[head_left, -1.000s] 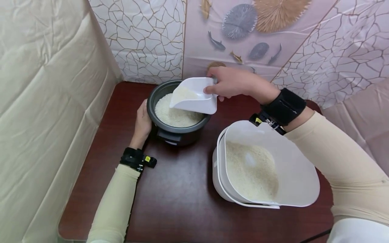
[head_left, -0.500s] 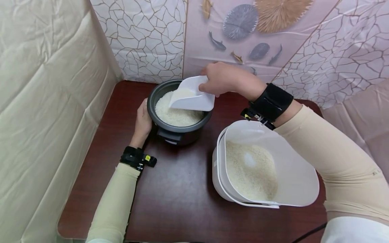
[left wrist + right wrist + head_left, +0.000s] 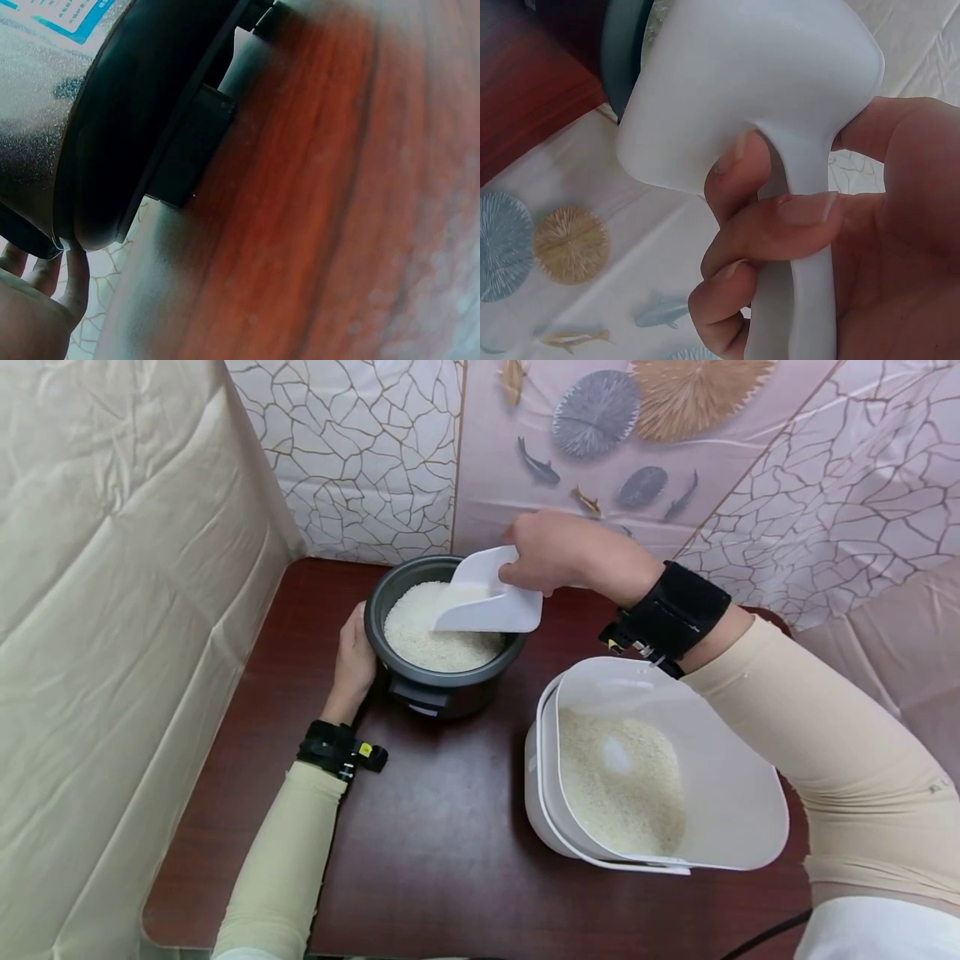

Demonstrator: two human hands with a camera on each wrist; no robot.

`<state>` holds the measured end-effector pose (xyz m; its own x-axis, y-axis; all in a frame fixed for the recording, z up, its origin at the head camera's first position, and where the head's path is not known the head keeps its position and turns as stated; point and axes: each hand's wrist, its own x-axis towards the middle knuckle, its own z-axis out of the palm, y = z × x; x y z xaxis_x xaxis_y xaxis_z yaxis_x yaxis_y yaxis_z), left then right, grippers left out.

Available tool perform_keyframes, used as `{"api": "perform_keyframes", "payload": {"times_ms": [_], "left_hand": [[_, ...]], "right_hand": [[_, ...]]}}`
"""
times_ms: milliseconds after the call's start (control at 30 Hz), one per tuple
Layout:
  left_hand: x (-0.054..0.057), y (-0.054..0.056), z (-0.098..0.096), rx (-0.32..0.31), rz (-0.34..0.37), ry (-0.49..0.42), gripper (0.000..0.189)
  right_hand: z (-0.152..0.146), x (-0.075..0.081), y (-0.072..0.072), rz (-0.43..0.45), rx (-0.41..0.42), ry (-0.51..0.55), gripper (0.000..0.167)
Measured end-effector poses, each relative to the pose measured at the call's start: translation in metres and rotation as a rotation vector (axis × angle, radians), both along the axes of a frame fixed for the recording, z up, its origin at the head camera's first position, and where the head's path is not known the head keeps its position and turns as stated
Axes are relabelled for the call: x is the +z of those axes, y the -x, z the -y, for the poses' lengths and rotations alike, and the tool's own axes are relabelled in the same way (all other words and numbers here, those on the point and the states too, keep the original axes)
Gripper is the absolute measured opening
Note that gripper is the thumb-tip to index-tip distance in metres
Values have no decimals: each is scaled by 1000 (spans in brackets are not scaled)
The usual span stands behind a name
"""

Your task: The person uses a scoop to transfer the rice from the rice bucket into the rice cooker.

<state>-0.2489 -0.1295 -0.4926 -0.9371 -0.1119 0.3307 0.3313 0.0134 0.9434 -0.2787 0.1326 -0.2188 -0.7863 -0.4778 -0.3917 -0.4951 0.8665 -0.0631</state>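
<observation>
A dark rice cooker [image 3: 442,687] stands near the back of the table, its lid off and its pot holding white rice [image 3: 435,643]. My left hand [image 3: 354,656] holds its left side; in the left wrist view, the fingers [image 3: 77,281] hook at the side handle by the cooker's lower edge. Over the pot's right rim, my right hand [image 3: 558,553] grips a white scoop [image 3: 491,610], tipped with its mouth down toward the rice. The right wrist view shows the fingers wrapped round the scoop's handle [image 3: 810,300]; the scoop's underside faces that camera.
A white bin [image 3: 551,827] with more rice [image 3: 622,785] stands on the right, its bail handle lowered at the front. The right forearm passes over its back part. Patterned cloth walls [image 3: 360,468] border the dark red table [image 3: 420,860]. A black cable [image 3: 768,935] lies at lower right.
The scoop has tipped further toward the pot, and less rice shows in it. My right hand shifted left, then slightly back right. My left hand keeps its place on the rice cooker.
</observation>
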Motion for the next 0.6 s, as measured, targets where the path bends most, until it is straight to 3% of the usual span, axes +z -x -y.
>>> {"api": "perform_keyframes", "payload": {"times_ms": [233,600], "left_hand": [[25,-17,-3,-18,-5,-2,40],[28,-18,-5,-16,-16,9,40]], "right_hand": [[-6,5,0,-43,42,-10,34],[-14,13,-9,-123,53,-50,49]]}}
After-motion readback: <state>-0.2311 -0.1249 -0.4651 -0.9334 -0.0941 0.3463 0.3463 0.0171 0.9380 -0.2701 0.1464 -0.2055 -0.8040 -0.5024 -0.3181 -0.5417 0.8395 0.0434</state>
